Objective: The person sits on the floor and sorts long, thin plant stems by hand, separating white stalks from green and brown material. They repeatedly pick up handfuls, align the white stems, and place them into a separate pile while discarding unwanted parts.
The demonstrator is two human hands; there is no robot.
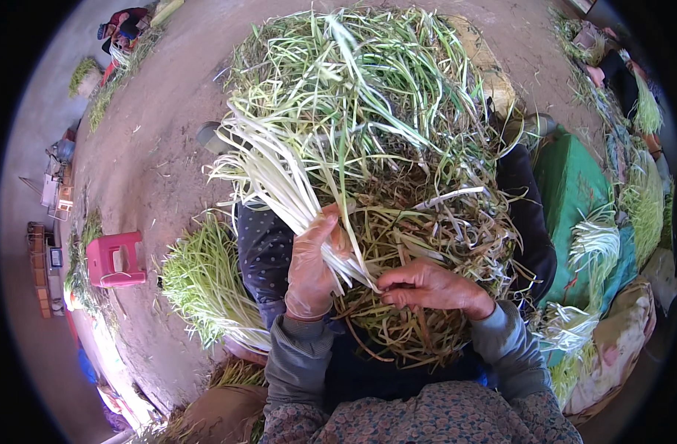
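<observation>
My left hand (316,261), in a clear thin glove, is closed round a bundle of pale leafy stalks (277,177) that fans out to the upper left. My bare right hand (421,286) pinches the end of one stalk just right of the bundle's lower ends. Beneath both hands, on my lap, lies a tangle of brownish trimmed leaves (416,333). Beyond them spreads a large heap of long green and white stalks (360,83).
A sheaf of green stalks (205,283) lies left of my leg, with a pink plastic stool (115,260) farther left. White-ended bundles (593,244) rest on green sheeting (571,172) at right. One person (125,28) sits at upper left, another (621,72) at upper right.
</observation>
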